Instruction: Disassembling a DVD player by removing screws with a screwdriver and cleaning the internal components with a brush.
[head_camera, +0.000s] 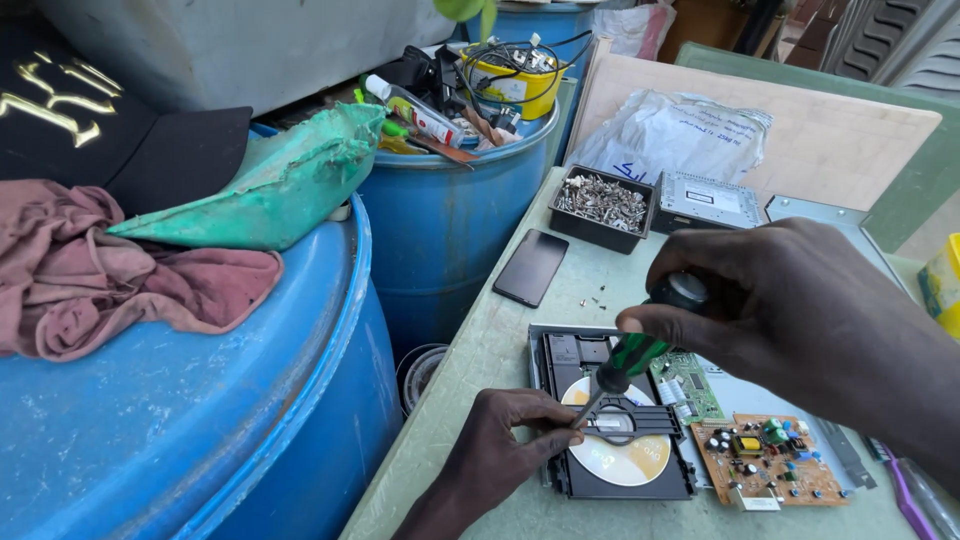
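Nearest the camera, on the pale green counter (480, 350), left hand (500, 450) resting beside an opened disc drive (612, 415), thumb and forefinger pinched together at the metal tip of a screwdriver (628, 358), right at the drive's black clamp bridge above a white-and-yellow disc (625, 458). Just above, right hand (790, 310) curled tight around the screwdriver's green-and-black handle, shaft slanting down and left toward the drive. Touching the drive's right side, a green circuit board (690, 385), and lower right of that a brown circuit board (765, 460) studded with small parts. At the bottom right edge, a purple-handled tool (905, 495), mostly cut off. Farther along the counter, a dark phone (531, 267) lying flat with a few loose screws just to its right. Beyond that, a black tray of screws (603, 205), with a grey metal box (708, 203) just beside it and a white plastic bag (680, 135) behind both. Off to the left, a big blue barrel (200, 430) carrying a pink rag (110, 270), a crumpled green sack (280, 185) and a black cap (90, 130); behind it, a second blue barrel (450, 220) heaped with cables and scrap.
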